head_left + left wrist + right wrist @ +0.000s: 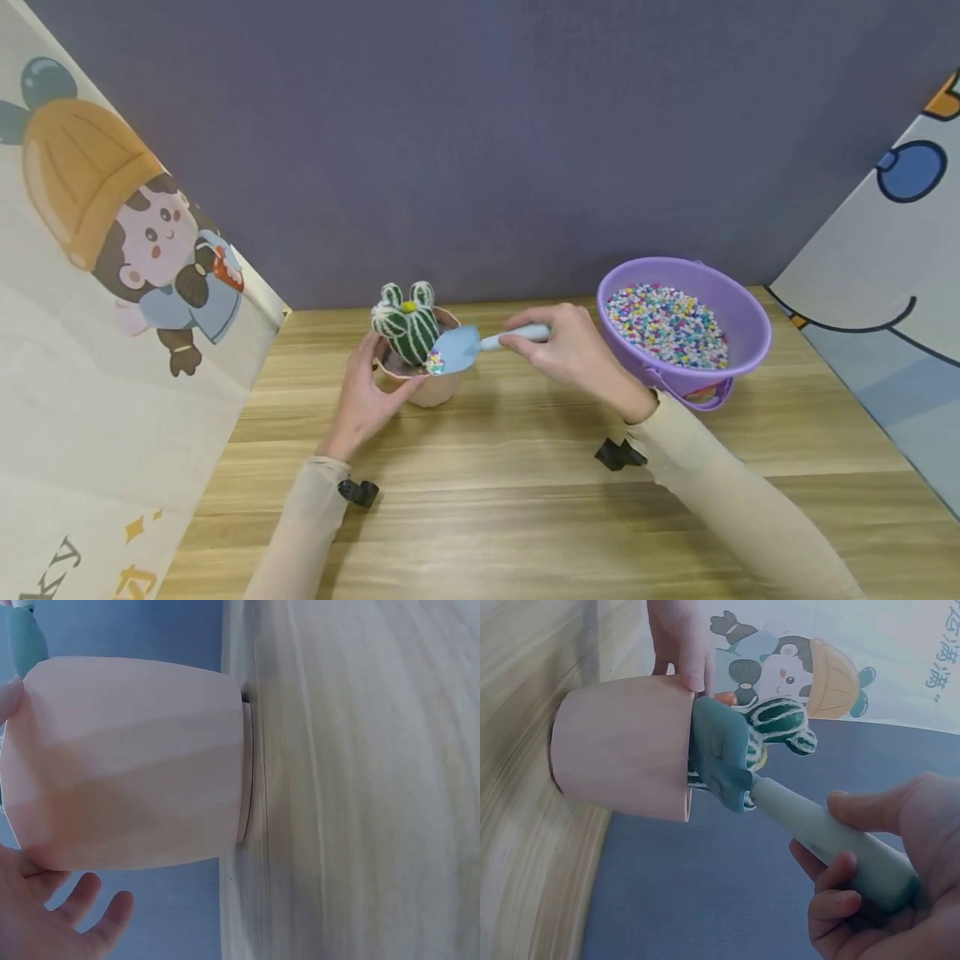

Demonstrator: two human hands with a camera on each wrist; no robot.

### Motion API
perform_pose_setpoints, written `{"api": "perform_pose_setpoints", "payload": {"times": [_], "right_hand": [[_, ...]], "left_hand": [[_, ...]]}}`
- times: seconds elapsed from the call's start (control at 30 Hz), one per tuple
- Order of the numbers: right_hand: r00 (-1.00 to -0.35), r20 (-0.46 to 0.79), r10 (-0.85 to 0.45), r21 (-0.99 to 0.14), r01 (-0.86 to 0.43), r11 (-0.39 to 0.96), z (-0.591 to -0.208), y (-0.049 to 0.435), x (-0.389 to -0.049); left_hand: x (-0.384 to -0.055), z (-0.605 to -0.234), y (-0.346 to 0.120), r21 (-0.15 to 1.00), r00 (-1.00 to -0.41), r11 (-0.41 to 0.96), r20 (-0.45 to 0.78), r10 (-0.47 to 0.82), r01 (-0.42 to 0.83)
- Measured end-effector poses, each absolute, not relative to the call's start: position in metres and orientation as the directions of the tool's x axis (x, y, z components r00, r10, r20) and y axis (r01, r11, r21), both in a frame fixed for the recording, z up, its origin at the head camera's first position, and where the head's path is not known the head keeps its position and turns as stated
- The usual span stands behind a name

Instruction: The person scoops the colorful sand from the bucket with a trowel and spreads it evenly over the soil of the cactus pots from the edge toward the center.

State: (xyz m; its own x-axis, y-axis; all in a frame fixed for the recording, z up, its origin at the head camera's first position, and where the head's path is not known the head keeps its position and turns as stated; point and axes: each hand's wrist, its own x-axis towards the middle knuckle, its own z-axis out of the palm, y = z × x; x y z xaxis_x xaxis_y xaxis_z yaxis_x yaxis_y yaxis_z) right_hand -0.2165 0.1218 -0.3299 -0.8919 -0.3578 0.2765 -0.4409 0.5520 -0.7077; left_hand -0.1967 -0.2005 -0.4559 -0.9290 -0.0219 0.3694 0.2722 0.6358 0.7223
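Note:
A pale pink flower pot (pixel 433 392) stands on the table, with a green-and-white striped cactus (pixel 416 340) rising out of it. My left hand (pixel 362 404) holds the pot near its rim, thumb on one side and fingers on the other; in the left wrist view some fingertips (pixel 118 911) stick out past the wall. In my right hand (pixel 573 354) is the handle of a light blue toy trowel (pixel 457 348). Its blade tilts over the rim beside the cactus, carrying a few colourful beads (pixel 435 362) at the tip.
On the right stands a purple bucket (pixel 756 333), partly filled with small multicoloured beads (pixel 667 325), its handle hanging at the front. A dark blue-grey panel (pixel 480 150) closes off the back of the wooden table (pixel 480 517). Printed panels flank both sides.

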Motion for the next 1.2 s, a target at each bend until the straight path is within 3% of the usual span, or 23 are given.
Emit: {"api": "perform_pose_setpoints", "payload": {"times": [0.47,0.83,0.97,1.2], "right_hand": [[-0.896,0.274,-0.349,-0.690,-0.436,0.578,-0.329,0.124,-0.214],[-0.886,0.314,-0.341,-0.659,-0.462,0.594,-0.330,0.125,-0.213],[-0.883,0.316,-0.347,-0.661,-0.467,0.588,-0.330,0.126,-0.214],[-0.887,0.320,-0.332,-0.649,-0.461,0.606,-0.329,0.127,-0.215]], "left_hand": [[-0.194,-0.457,-0.186,0.715,-0.913,0.652,0.398,-0.084,0.252],[-0.187,-0.449,-0.171,0.703,-0.913,0.693,0.372,-0.165,0.160],[-0.188,-0.444,-0.179,0.683,-0.929,0.711,0.351,-0.120,0.166],[-0.202,-0.438,-0.196,0.682,-0.939,0.671,0.339,0.062,0.291]]}}
